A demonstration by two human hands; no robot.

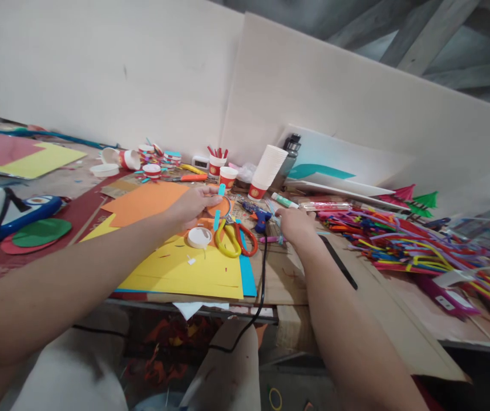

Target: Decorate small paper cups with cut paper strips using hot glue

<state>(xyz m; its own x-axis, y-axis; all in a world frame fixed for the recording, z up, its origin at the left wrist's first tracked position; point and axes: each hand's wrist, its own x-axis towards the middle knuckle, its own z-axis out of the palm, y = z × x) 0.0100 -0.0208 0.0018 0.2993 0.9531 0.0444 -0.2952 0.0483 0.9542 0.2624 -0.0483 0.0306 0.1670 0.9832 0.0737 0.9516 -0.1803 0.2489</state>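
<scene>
My left hand (193,206) is closed, thumb and fingers pinching a small round piece with light-blue strips (222,189) sticking out above and below. Below it, scissors (228,238) with yellow and red handles lie on yellow paper (185,274), beside a white cup bottom (199,237). My right hand (296,226) is lowered to the table, back towards me, its fingers mostly hidden. Just left of it lies a blue glue gun (262,220) with a black cord. A white and green glue stick (284,200) lies just beyond its fingers.
Orange paper (142,202) lies left of centre. Stacked paper cups (267,171) and a cup of red sticks (217,164) stand behind. Many pipe cleaners (416,240) are heaped at right, near a dark flat bar (337,262). The glue gun's cord (263,279) hangs over the table edge.
</scene>
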